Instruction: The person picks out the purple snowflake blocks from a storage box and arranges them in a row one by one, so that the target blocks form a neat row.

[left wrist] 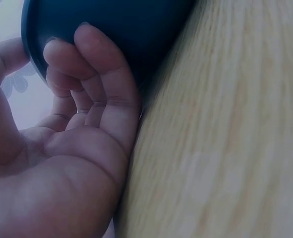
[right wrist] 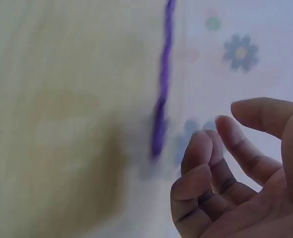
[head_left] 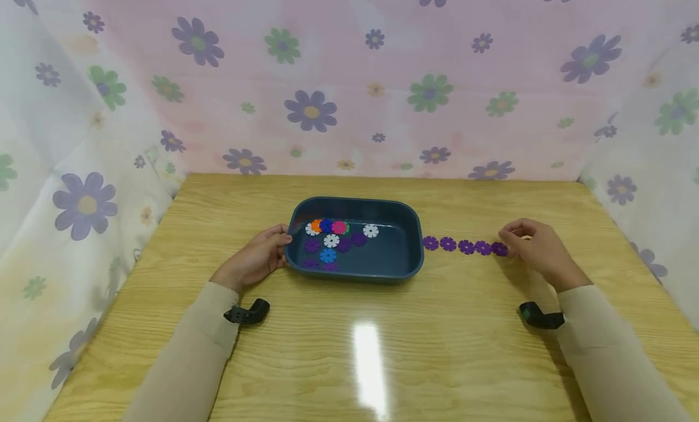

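Note:
My left hand (head_left: 259,258) grips the left end of a dark blue plastic basin (head_left: 384,252), its thumb at the rim. In the left wrist view the curled fingers (left wrist: 109,64) lie against the basin's outer wall. To the right of the basin, several purple snowflake discs (head_left: 466,247) form a row, edge to edge. Beside the row's right end is my right hand (head_left: 537,252), fingers loosely bent. The right wrist view has the purple row (right wrist: 165,74) nearly edge-on, apart from the hand, and nothing between thumb and fingers.
Inside the basin lie loose snowflake discs: white ones (head_left: 371,231), a pink one (head_left: 339,228), a light blue one (head_left: 328,255), and purple, orange, dark blue and green ones. The wooden table (head_left: 306,349) meets a flowered cloth (head_left: 349,130) at the back and sides.

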`<state>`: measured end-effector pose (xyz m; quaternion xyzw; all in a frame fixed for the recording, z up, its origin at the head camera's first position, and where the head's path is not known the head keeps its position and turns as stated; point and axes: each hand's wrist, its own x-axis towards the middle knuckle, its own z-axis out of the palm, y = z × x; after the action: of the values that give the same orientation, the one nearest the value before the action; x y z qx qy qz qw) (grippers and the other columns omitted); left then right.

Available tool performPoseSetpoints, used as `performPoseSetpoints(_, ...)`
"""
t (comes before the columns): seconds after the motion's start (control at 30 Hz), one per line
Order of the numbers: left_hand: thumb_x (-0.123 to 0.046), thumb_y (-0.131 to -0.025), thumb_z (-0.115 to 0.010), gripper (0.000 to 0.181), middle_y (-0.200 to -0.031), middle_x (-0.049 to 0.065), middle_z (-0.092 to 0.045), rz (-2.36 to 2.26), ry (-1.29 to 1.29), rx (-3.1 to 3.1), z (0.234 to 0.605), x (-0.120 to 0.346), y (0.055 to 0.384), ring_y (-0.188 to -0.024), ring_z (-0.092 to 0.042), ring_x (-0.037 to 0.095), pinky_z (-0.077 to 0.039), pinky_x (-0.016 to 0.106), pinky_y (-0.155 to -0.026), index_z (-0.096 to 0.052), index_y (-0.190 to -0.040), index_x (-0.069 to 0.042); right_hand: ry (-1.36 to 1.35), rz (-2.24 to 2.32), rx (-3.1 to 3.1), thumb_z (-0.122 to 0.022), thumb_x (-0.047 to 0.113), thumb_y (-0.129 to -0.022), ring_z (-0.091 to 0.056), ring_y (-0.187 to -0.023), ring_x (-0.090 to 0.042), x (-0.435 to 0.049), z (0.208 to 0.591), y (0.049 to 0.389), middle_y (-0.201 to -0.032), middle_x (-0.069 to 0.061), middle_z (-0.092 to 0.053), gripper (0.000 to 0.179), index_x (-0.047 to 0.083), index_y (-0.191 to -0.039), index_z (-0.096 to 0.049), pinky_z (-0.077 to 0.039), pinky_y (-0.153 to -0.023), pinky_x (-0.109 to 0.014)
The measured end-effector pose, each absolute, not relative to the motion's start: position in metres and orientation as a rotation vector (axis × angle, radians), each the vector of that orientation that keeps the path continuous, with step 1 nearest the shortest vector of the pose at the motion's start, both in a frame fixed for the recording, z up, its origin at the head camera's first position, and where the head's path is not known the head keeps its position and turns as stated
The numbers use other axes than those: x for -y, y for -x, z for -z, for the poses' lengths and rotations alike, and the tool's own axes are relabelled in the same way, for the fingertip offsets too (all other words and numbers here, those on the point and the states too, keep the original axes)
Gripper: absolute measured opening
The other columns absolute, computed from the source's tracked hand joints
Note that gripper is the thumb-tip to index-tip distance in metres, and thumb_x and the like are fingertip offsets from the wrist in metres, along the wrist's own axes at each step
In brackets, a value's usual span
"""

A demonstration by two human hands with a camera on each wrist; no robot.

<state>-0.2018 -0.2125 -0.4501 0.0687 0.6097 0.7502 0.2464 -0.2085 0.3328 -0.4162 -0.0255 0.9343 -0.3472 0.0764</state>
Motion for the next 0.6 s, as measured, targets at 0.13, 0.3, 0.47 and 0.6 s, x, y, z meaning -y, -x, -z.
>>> performPoseSetpoints(0.13, -0.014, -0.107, -0.04, 0.013, -0.084, -0.002, -0.057, -2.035, -0.186, -1.665, 0.451, 0.209, 0.203, -0.068, -0.052, 0.009, -0.051, 0.024, -0.068, -0.044, -0.114, -0.004, 0.161, 1.117, -2.84, -0.048, 0.048, -0.103, -0.063, -0.088, -0.018, -0.309, 0.396, 0.207, -0.114, -0.016, -0.062, 0.048, 0.007, -0.125, -0.058, -0.055, -0.068, -0.034)
performPoseSetpoints(0.3, -0.013, -0.107, -0.038, 0.013, -0.085, -0.002, -0.057, -2.013, -0.196, -1.683, 0.45, 0.211, 0.202, -0.068, -0.051, 0.008, -0.051, 0.024, -0.069, -0.043, -0.114, -0.004, 0.409, 1.209, -2.823, -0.052, 0.039, -0.104, -0.062, -0.082, -0.016, -0.252, 0.37, 0.216, -0.101, -0.008, -0.064, 0.033, 0.01, -0.117, -0.062, -0.054, -0.068, -0.029)
performPoseSetpoints(0.47, -0.014, -0.108, -0.039, 0.015, -0.086, -0.002, -0.057, -2.003, -0.212, -1.684, 0.45, 0.214, 0.201, -0.069, -0.052, 0.008, -0.051, 0.024, -0.07, -0.042, -0.116, -0.002, 0.595, 1.171, -2.732, -0.057, 0.034, -0.102, -0.063, -0.088, -0.019, -0.195, 0.349, 0.226, -0.106, -0.009, -0.065, 0.028, 0.011, -0.116, -0.065, -0.055, -0.074, -0.032)
performPoseSetpoints(0.6, -0.015, -0.108, -0.04, 0.016, -0.086, -0.002, -0.058, -2.007, -0.229, -1.673, 0.45, 0.213, 0.201, -0.069, -0.052, 0.008, -0.052, 0.024, -0.07, -0.042, -0.117, -0.002, 0.691, 1.089, -2.665, -0.06, 0.033, -0.101, -0.064, -0.091, -0.022, -0.156, 0.335, 0.236, -0.107, -0.008, -0.067, 0.025, 0.014, -0.116, -0.066, -0.056, -0.076, -0.037)
